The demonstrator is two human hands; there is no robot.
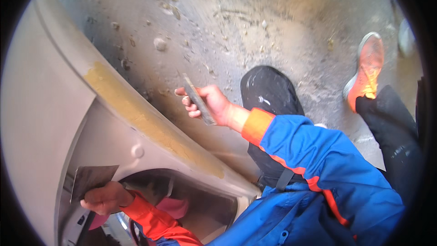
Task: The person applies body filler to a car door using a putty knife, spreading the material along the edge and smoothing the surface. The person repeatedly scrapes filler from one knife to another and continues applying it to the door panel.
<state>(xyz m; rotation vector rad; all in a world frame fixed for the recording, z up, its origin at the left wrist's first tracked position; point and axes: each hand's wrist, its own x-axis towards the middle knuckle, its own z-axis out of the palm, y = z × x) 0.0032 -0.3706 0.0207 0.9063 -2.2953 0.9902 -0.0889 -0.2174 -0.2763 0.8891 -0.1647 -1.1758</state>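
Note:
My left hand (107, 198), at the lower left beside the pale car body (41, 123), grips a thin, flat grey plate (93, 178) by its edge. In my right hand (216, 105), near the middle, a narrow, flat scraper (199, 100) is pinched between thumb and fingers; its blade is seen nearly edge-on. Along the car's lower panel runs a long strip of yellowish-tan filler (141, 118). The right hand and scraper are apart from that strip, over the floor. Whether any filler lies on the plate, I cannot tell.
A dirty grey floor (291, 23) with lumps and scraps lies beyond the panel. My bent knee (268, 89) in dark trousers stands close to the right hand. An orange shoe (369, 59) is at the right. A dark opening (209, 196) in the car lies near my left sleeve.

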